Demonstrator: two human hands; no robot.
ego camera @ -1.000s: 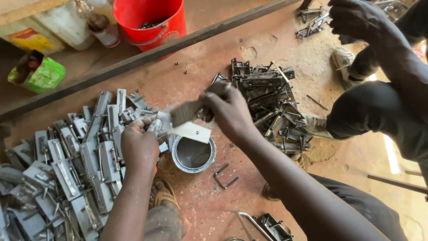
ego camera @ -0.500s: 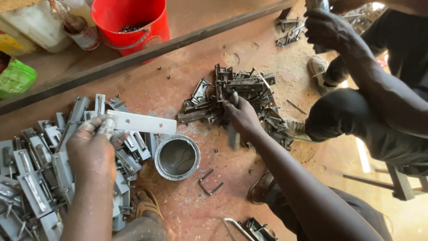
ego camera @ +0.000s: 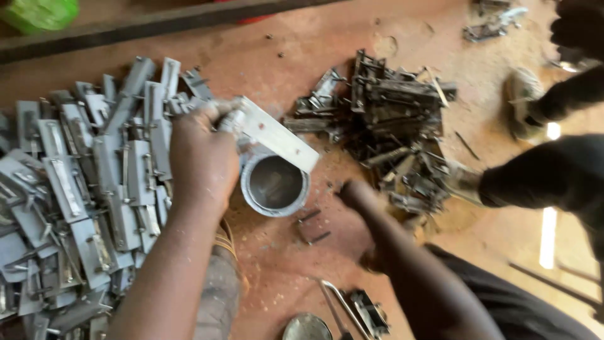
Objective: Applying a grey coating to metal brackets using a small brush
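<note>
The reddish-brown dusty floor [ego camera: 327,75] carries everything. On its left side lies a wide heap of grey painted metal latch plates [ego camera: 75,189]. In the middle stands a round grey tin [ego camera: 275,184], open at the top. Right of it, further away, is a pile of dark unpainted metal latches [ego camera: 384,119]. Two small bent metal pins [ego camera: 313,226] lie near the tin.

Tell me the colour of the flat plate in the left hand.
Pale silver-grey, seen in the head view: the flat plate held by the left hand.
</note>
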